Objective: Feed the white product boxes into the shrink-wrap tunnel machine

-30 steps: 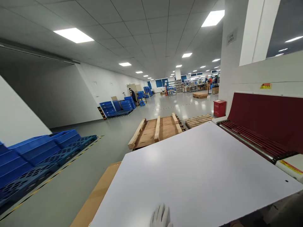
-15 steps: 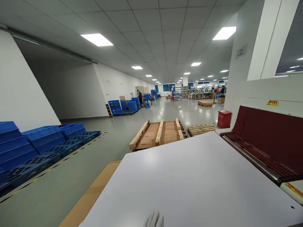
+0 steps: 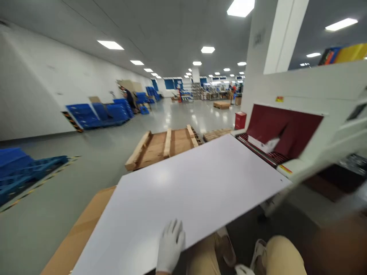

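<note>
Warehouse floor (image 3: 94,152), 1 white panel (image 3: 195,183), 1 gloved left hand (image 3: 169,246) flat on it, fingers released, right unseen.

No legible text or labels.

A smooth, matt white panel (image 3: 195,183) fills the middle. The left hand (image 3: 169,246) at 6 o'clock wears a white knit cloth glove. Under the panel, at 8 o'clock, lies brown matt cardboard (image 3: 77,233). Rough bare wood pallet (image 3: 163,147) at 11 o'clock. The grey floor (image 3: 94,152) looks glossy. Blue plastic crates (image 3: 97,114) at 10 o'clock.
</note>
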{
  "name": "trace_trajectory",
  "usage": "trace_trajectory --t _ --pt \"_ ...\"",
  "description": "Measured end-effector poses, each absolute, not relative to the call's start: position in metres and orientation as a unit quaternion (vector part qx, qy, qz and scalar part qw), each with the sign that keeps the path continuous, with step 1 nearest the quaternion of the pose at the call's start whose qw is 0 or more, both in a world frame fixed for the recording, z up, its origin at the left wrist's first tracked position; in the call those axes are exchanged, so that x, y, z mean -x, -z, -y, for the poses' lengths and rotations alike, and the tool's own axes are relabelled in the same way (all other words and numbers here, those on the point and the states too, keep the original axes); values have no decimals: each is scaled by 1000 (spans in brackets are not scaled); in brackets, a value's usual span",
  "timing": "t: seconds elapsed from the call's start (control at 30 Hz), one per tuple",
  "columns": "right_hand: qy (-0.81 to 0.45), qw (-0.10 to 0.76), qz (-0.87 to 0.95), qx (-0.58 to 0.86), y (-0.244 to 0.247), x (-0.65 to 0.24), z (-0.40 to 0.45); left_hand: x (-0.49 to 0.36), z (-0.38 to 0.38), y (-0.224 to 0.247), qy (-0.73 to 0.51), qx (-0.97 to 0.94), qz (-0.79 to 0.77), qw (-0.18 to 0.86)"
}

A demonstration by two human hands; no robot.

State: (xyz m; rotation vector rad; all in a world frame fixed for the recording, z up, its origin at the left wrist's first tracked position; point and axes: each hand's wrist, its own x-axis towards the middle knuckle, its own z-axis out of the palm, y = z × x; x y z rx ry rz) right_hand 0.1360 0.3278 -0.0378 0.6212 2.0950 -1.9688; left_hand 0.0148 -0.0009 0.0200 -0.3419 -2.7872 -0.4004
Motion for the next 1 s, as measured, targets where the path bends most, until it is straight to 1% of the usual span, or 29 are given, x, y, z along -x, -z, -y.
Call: trace_trajectory --t 0.13,0.3,0.47,0.6,0.73,0.87,1.0 --pt "691 98 -625 -349 85 -197 -358 -18 -11 -28 134 127 971 152" --pt "725 82 -530 -432 124 -212 -403 -17 -35 -28 106 72 981 148" --pt "754 69 -500 -420 137 -214 -417 -10 -74 -32 88 5 989 121" --pt "771 68 -506 -382 144 -209 -409 -9 -105 -34 87 7 989 120" --pt "776 65 -534 -330 146 -198 -403 -10 -119 -36 84 10 990 115" --pt "760 69 -571 -303 139 -189 -402 -11 -122 -36 76 0 991 111" --pt "737 75 -608 -288 113 -190 -401 -11 -120 -35 69 -3 992 106"
